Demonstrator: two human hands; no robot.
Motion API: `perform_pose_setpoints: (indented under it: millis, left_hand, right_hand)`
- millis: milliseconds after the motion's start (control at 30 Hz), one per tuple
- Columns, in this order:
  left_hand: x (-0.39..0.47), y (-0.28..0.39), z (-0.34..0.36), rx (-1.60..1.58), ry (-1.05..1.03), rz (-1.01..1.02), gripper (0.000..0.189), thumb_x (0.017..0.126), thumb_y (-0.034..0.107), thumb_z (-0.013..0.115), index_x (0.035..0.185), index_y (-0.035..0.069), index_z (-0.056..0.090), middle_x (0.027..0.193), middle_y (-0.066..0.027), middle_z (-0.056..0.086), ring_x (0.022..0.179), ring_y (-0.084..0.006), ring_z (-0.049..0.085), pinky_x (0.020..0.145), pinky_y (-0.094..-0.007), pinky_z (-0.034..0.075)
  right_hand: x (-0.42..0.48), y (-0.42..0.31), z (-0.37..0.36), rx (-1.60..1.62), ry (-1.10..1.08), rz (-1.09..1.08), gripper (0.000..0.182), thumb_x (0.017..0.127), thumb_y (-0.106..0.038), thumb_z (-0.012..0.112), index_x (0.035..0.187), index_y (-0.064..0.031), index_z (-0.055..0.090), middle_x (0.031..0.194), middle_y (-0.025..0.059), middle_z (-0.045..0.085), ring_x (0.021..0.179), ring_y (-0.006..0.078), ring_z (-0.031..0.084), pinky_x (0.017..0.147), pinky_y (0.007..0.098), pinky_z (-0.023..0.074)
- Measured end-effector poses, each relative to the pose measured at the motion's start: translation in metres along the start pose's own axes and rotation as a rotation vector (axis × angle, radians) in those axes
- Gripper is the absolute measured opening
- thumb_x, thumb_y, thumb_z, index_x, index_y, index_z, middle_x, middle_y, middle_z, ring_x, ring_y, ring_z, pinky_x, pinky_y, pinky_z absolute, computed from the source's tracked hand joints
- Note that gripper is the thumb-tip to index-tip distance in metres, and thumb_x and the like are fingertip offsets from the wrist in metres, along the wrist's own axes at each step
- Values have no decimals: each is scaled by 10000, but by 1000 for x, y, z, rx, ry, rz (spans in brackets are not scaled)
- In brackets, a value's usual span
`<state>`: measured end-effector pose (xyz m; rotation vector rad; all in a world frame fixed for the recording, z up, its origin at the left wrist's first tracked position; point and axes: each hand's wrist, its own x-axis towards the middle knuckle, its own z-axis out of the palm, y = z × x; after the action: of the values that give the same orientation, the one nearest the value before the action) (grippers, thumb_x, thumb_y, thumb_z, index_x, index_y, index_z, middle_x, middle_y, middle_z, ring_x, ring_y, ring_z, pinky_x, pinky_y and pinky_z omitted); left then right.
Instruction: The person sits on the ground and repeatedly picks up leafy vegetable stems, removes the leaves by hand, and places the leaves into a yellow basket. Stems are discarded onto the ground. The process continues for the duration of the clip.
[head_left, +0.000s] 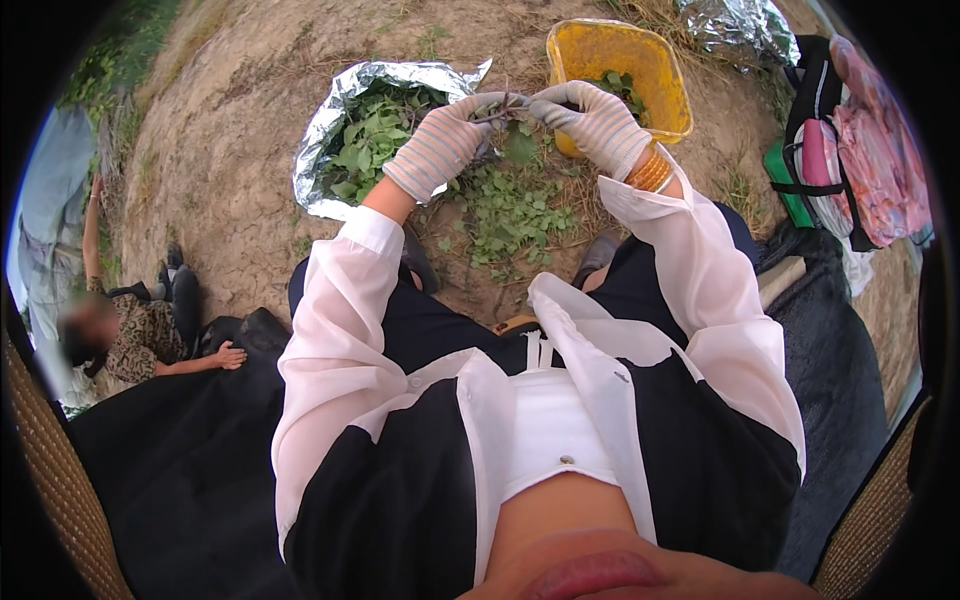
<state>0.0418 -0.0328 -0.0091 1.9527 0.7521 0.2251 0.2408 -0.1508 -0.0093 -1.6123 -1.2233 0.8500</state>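
Note:
Both my hands wear striped knit gloves and meet in front of me over the ground. Between them is a thin purplish plant sprig (504, 111). My left hand (444, 142) pinches one side of it, and the fingertips of my right hand (596, 124) grip the other side. Below my left hand, a foil-lined container (313, 142) holds a heap of green leafy sprigs (367, 142). Behind my right hand stands a yellow plastic tub (667, 82) with a few dark leaves inside. Loose green leaves (517, 214) lie on the soil between my feet.
A person (142, 334) sits at the left, one hand on black sheeting (180, 465). Bags and a pink patterned cloth (877, 142) lie at the right, near a piece of crumpled foil (739, 30). Dry, cracked soil (225, 150) spreads ahead.

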Motion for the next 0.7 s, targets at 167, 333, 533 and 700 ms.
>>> perform_pose_setpoints:
  millis: [167,333,533,700]
  left_hand:
    - [7,-25,-1,95,-65,227,287,921,94,578,1203,64,624,857,29,625,689,-33,523,606,-217,456]
    - [-3,5,-2,-245,-219,-110,255,931,132,586,1171,66,640,779,45,590,659,-24,490,592,-209,426]
    - [-6,5,2,-364,-312,-76,226,933,169,602,1135,86,661,785,55,622,640,-11,480,570,-213,406]
    - [-7,6,-2,-383,-370,-1,223,942,167,598,1144,96,659,695,67,577,568,-17,450,509,-208,361]
  right_hand:
    - [3,-1,-2,-185,21,-252,205,854,-218,696,974,-55,726,876,121,694,824,231,656,753,342,515]
    - [6,1,0,-226,0,-358,160,835,-132,694,960,-36,724,867,131,687,798,260,663,723,364,525]
    - [0,3,8,-175,0,-367,115,842,-79,681,942,-24,696,838,128,659,786,268,638,715,364,515]
    - [0,0,13,-144,-35,-389,90,837,-72,682,916,-30,695,836,127,659,785,270,633,713,361,510]
